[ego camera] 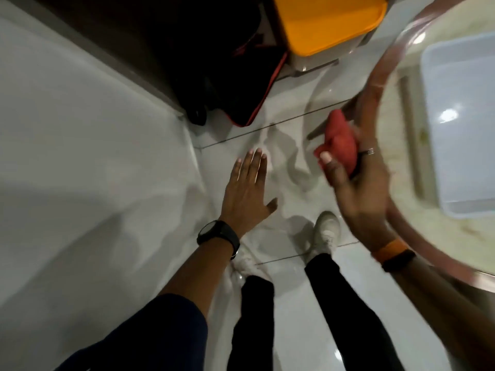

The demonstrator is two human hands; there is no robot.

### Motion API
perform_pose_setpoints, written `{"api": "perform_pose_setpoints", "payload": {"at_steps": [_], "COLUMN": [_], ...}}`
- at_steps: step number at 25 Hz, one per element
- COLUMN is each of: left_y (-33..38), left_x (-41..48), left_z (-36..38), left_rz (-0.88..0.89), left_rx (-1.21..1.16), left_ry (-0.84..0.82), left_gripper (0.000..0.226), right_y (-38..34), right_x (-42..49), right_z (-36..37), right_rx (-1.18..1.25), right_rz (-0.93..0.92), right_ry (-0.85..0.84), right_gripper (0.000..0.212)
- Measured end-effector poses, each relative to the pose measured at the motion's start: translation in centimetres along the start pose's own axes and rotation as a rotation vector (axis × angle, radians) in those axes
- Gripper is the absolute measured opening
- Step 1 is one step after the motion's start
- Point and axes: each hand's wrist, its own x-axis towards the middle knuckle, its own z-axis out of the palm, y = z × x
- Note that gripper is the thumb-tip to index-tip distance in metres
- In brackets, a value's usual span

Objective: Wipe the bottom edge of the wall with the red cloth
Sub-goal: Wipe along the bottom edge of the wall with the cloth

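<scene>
Right hand (356, 183) grips red cloth (341, 145); left hand (247, 191) spread flat (empty).

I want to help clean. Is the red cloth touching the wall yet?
No, the crumpled red cloth is bunched in the right hand, held up over the glossy white floor tiles, apart from the pale grey wall.

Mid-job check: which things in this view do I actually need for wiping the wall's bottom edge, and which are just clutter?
Needed:
- red cloth, bunched in the right hand
- wall on the left, where it meets the floor
- left hand, open and empty

Clutter:
- black bag with red trim
- orange-lidded bin
- round table carrying a clear plastic tray
</scene>
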Motion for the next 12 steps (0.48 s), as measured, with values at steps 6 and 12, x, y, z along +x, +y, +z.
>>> {"api": "perform_pose_setpoints", "payload": {"at_steps": [6, 12], "left_y": [-14.4, -20.8], "left_x": [-1.3, 5.8], "left_z": [16.1, 23.5], "left_rz": [-0.138, -0.115], "left_rx": [0.380, 0.753], "left_ry": [-0.529, -0.746], "left_gripper": [0.108, 0.111], "right_y": [18.2, 27.3], "right_x": [-8.5, -10.5], "right_z": [26.0, 42.7], "right_rx": [0.240, 0.330], "right_rz": [0.691, 0.893], "right_ry": [-0.338, -0.473], "right_gripper": [0.014, 0.052]}}
